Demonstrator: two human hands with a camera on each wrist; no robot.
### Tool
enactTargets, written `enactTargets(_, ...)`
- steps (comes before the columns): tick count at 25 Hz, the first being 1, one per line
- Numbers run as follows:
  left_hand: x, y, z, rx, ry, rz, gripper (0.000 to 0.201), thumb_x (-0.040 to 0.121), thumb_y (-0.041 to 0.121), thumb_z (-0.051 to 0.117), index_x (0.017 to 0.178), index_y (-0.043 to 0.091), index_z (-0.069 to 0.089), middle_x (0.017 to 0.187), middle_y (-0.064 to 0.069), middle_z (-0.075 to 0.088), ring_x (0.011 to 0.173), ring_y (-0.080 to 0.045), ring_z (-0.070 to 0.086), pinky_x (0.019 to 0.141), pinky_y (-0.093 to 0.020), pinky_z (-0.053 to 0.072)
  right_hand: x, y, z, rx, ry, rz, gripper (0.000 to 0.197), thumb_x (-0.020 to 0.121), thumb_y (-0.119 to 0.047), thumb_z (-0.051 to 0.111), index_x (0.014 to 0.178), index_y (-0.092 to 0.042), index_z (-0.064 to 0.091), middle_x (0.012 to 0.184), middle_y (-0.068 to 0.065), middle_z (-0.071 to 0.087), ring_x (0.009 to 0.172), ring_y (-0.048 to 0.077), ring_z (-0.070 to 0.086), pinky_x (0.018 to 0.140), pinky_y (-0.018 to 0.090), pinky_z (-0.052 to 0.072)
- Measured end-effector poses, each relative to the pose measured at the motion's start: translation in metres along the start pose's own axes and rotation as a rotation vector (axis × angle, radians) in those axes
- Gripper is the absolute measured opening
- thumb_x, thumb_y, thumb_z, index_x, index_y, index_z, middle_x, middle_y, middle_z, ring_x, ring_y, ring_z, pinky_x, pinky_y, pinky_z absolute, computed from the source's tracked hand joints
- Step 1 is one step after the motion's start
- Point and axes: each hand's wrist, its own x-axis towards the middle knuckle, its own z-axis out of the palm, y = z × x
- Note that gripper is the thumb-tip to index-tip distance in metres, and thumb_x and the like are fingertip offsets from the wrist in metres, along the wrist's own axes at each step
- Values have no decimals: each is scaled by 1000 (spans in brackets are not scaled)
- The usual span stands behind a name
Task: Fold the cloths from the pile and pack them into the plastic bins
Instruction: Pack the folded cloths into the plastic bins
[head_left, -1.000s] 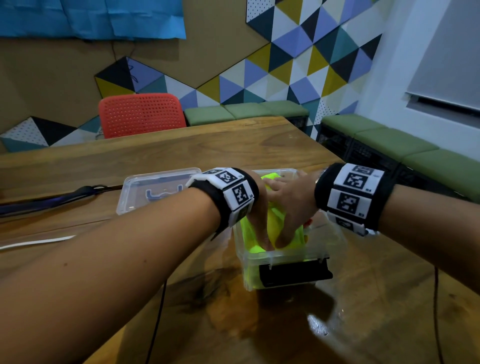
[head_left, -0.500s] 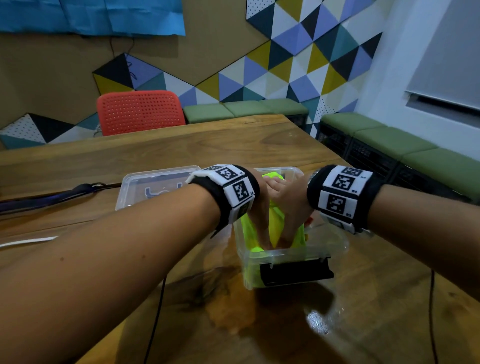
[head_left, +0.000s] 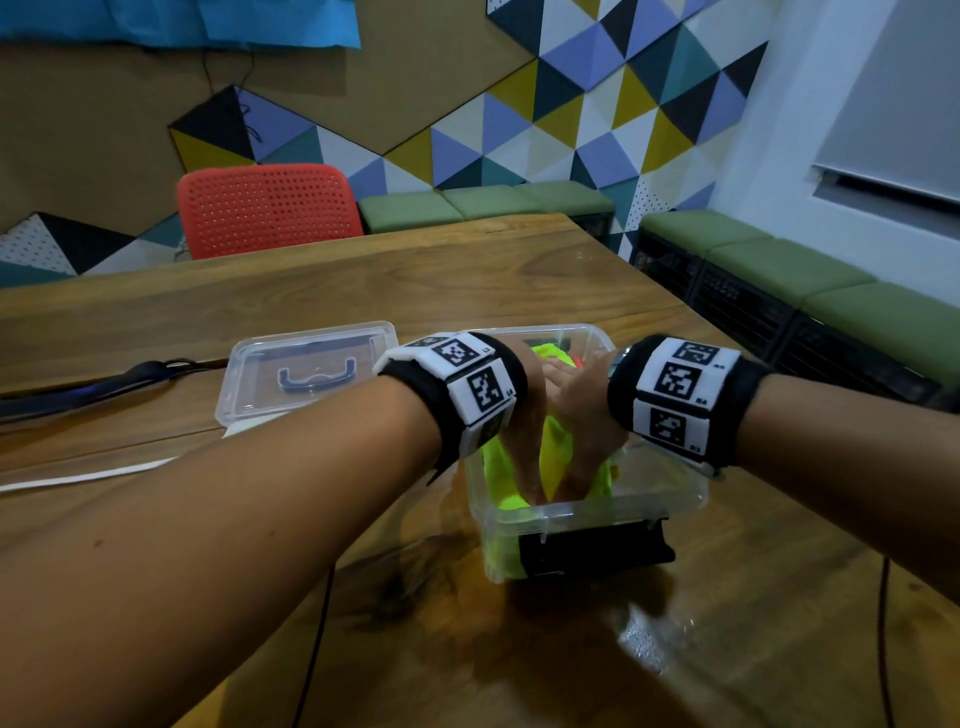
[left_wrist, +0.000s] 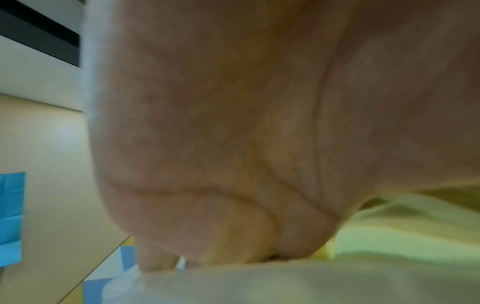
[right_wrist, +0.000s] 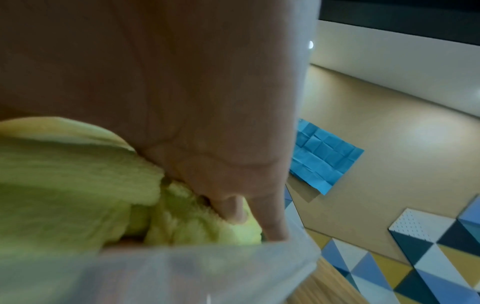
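Head view: both hands down inside a clear plastic bin (head_left: 597, 512) with a black latch on its near wall, standing on a brown wooden table (head_left: 467, 270). Left hand (head_left: 527, 441) and right hand (head_left: 582, 421) side by side, touching, fingers pointing down into the bin and pressed against a neon yellow-green folded cloth (head_left: 553, 452). Cloth inside the bin, standing between and under the two hands, more of it showing through the near wall low down. A bit of red cloth (head_left: 577, 359) visible at the far end of the bin. Black wristbands with white square code markers (head_left: 467, 384) on both wrists. Clear plastic lid with a blue handle (head_left: 311, 371) lying flat on the table just to the left of the bin. Dark strap (head_left: 104, 382) farther left on the table. Red perforated chair (head_left: 267, 208) behind the table, green cushioned benches (head_left: 779, 265) along the walls.

Left wrist view: very close and blurred. Palm of the left hand (left_wrist: 259, 123) filling most of the picture, fingers straight down into the bin, yellow-green cloth (left_wrist: 415, 236) against the palm's right side. Cloudy bin wall (left_wrist: 285, 283) across the bottom. No finger seen curled round the cloth, so pressing rather than grasping.

Right wrist view: right hand (right_wrist: 194, 102) reaching down, fingers (right_wrist: 272, 216) extended beside the bin's inner wall (right_wrist: 207, 273), one fingertip tucked into the fluffy cloth (right_wrist: 78, 185). Cloth bunched to the left of the fingers. Fingers pushing into it, no clenching visible.
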Motion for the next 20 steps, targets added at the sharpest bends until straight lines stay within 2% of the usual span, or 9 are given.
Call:
enactTargets(4,-10,-3,2,-54,-111,-7,107,77,71,68,158,18,22,156,-3,34,141,-23,36,111,-38,33,-6,-5,-6,15,18,23,138,70,-73,71,156,-15,-20,166,5,-16,153,24,2,121,39,15)
enactTargets(8,-6,-10,15,-219,-31,22,116,66,75,74,156,20,26,151,-1,42,135,-21,43,112,-37,37,-12,-6,-8,44,21,49,138,70,-70,73,156,-15,-20,166,3,-14,153,21,4,120,37,16)
enactTargets(10,-13,-25,16,-403,100,117,93,68,73,74,143,24,49,133,10,57,119,-13,53,101,-28,41,-14,-5,-10,31,35,39,139,68,-73,73,156,-16,-18,167,3,-7,152,22,11,119,38,20)
enactTargets(11,-18,-36,15,-514,194,156,80,70,74,72,132,25,61,125,10,65,111,-12,59,96,-27,45,-14,-3,-12,45,39,27,139,67,-74,73,156,-19,-18,167,4,-2,151,23,17,119,38,23)
enactTargets(13,-27,-68,16,-760,426,163,56,80,66,68,118,25,73,115,8,73,105,-11,65,94,-28,49,-15,0,-13,82,43,1,139,67,-71,75,155,-27,-23,167,4,-2,151,25,18,117,41,26)
enactTargets(15,-24,-108,29,-920,646,29,29,93,40,67,112,20,75,112,5,73,103,-12,65,93,-28,50,-11,1,-8,79,59,-24,141,66,-69,77,151,-32,-29,166,3,-12,153,25,9,118,46,24)
enactTargets(16,-16,-128,42,-920,694,-80,21,95,29,66,110,16,75,110,1,73,102,-16,66,92,-30,50,-9,1,-7,78,62,-25,143,64,-70,77,150,-33,-30,166,3,-15,154,25,4,118,48,23)
enactTargets(17,-7,-145,59,-871,661,-187,18,95,21,64,108,14,74,110,-3,73,100,-19,65,90,-31,51,-5,1,-5,82,62,-20,144,63,-71,78,150,-33,-30,166,3,-17,154,25,1,119,50,20)
enactTargets(20,31,-164,116,-625,340,-354,27,90,18,65,116,15,70,118,-6,70,104,-24,64,92,-35,52,0,0,-5,79,69,-8,142,66,-68,78,152,-30,-29,165,7,-17,154,27,-1,120,50,16)
